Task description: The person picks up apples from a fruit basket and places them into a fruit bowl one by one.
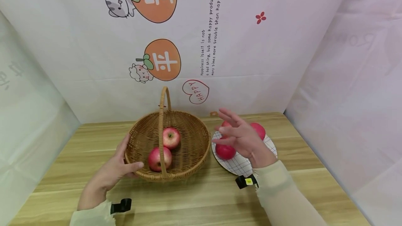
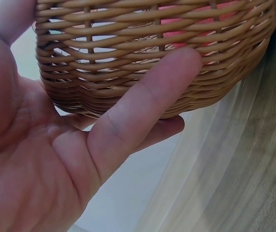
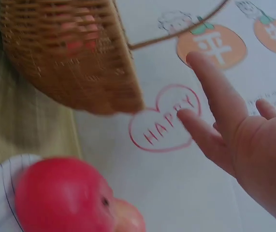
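A round wicker basket (image 1: 191, 142) with a tall arched handle stands on the left half of the table. Two red-and-yellow apples (image 1: 159, 158) lie in it. My left hand (image 1: 111, 172) holds the basket by its left side, thumb over the rim; in the left wrist view its fingers (image 2: 142, 104) lie along the woven outer wall. My right hand (image 1: 245, 140) hovers over a white plate (image 1: 233, 165) with a grid pattern, fingers spread and holding nothing. On that plate are several red apples (image 1: 225, 151), partly hidden by this hand; one apple (image 3: 63, 195) shows large in the right wrist view.
The wood-grain table (image 1: 194, 201) carries both the basket and the plate. A white printed cloth (image 1: 238, 51) hangs close behind them, and pale cloth walls (image 1: 355, 107) close off both sides. Black camera mounts (image 1: 120, 205) sit on both wrists.
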`<state>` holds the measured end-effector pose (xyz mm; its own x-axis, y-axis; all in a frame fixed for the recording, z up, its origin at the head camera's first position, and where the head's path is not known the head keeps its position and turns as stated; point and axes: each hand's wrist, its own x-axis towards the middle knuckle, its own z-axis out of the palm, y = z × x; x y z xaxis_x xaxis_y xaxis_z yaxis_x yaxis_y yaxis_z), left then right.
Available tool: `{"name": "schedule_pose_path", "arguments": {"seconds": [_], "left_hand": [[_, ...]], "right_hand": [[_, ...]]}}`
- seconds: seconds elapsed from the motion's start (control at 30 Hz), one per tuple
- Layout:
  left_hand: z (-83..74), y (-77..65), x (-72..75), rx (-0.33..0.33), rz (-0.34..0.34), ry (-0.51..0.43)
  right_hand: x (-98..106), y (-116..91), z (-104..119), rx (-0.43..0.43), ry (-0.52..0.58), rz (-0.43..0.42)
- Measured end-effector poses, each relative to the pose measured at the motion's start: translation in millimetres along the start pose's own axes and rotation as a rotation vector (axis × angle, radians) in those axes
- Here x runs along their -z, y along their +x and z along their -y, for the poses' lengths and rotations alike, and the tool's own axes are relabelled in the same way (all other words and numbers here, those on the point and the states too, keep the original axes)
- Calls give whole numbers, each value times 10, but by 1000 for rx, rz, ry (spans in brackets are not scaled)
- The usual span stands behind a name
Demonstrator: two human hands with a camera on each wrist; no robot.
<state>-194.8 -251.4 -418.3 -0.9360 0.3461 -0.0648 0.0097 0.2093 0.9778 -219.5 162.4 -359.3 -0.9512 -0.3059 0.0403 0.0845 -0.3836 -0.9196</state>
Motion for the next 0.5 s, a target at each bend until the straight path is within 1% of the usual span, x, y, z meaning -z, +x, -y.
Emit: {"name": "schedule_pose_path", "arguments": {"seconds": [0.2, 0.33, 0.5], "left_hand": [[-11, 0, -17, -1, -4, 37], [-11, 7, -25, -17, -3, 36], [-5, 16, -37, -42, -17, 45]], "right_hand": [[-164, 124, -157, -48, -14, 63], [-251, 209, -261, -70, -16, 73], [-356, 348, -401, -105, -72, 70]]}}
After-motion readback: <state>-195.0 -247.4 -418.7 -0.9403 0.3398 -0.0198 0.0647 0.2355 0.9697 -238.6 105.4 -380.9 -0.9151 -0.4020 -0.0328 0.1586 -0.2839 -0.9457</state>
